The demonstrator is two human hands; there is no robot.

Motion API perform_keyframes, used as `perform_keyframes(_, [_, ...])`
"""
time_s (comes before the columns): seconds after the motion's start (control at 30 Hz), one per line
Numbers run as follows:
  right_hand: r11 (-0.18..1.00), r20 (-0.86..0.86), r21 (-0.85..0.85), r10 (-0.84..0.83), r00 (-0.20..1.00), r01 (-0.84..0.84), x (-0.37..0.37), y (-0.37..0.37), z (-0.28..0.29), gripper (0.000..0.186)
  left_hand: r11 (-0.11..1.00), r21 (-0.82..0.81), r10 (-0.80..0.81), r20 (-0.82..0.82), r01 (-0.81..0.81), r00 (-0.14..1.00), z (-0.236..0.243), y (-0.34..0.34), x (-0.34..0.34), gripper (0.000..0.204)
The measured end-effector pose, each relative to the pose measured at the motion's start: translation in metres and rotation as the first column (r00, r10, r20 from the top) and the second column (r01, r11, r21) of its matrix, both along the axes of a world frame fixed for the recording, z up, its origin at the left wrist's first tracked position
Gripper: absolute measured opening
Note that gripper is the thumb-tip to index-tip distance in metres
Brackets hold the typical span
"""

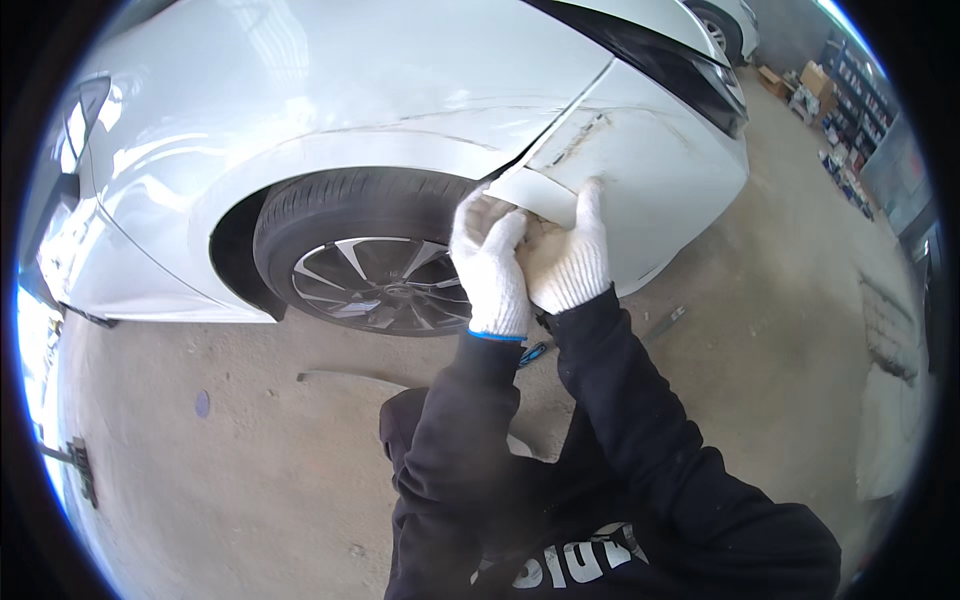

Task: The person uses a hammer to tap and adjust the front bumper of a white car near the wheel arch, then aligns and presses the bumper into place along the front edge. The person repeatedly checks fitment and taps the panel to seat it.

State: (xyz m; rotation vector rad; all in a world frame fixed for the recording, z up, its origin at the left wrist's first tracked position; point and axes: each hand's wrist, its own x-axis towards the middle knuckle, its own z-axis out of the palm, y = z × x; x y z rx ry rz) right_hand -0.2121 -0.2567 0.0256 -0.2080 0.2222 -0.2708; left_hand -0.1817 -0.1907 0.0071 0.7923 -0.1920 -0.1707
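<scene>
A white car fills the upper half of the view; its front bumper (660, 170) has come loose at the corner beside the wheel arch. My left hand (488, 265), in a white knit glove, grips the lower edge of that bumper corner next to the front wheel (375, 275). My right hand (570, 255), also gloved, holds the same loose edge from below, its thumb pressed up against the panel. Scratches mark the bumper near the seam with the fender (330, 110). My dark sleeves come up from the lower edge.
The concrete floor (230, 450) spreads out below the car. A small tool (665, 322) lies on the floor right of my arm. Shelves with boxes (840, 110) stand at the far right. Another white car (725, 25) is parked behind.
</scene>
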Motion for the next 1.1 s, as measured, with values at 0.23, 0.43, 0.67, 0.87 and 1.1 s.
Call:
perform_keyframes(0.23, [0.992, 0.163, 0.041, 0.115, 0.98, -0.123, -0.007, -0.044, -0.029, 0.074, 0.995, -0.08, -0.051, 0.046, 0.055, 0.998, 0.011, -0.018, -0.011, 0.04])
perform_keyframes(0.43, [0.991, 0.016, 0.03, 0.132, 0.991, -0.133, -0.005, -0.038, -0.017, 0.078, 0.976, -0.132, -0.174, 0.015, 0.174, 0.985, 0.009, -0.007, -0.001, 0.032])
perform_keyframes(0.67, [0.984, 0.066, -0.158, 0.091, 0.994, -0.08, -0.01, -0.036, -0.023, 0.08, 0.982, -0.116, -0.147, 0.052, 0.152, 0.988, 0.004, -0.014, -0.002, 0.04])
perform_keyframes(0.87, [0.997, -0.034, -0.081, -0.007, 0.999, 0.004, -0.014, -0.021, -0.009, 0.081, 0.962, -0.209, -0.208, -0.153, 0.174, 0.966, 0.019, -0.007, -0.009, 0.023])
perform_keyframes(1.1, [0.984, 0.15, 0.079, 0.149, 0.977, -0.162, -0.008, -0.03, -0.024, 0.082, 0.919, -0.205, -0.371, -0.154, 0.337, 0.916, 0.007, -0.001, 0.01, 0.037])
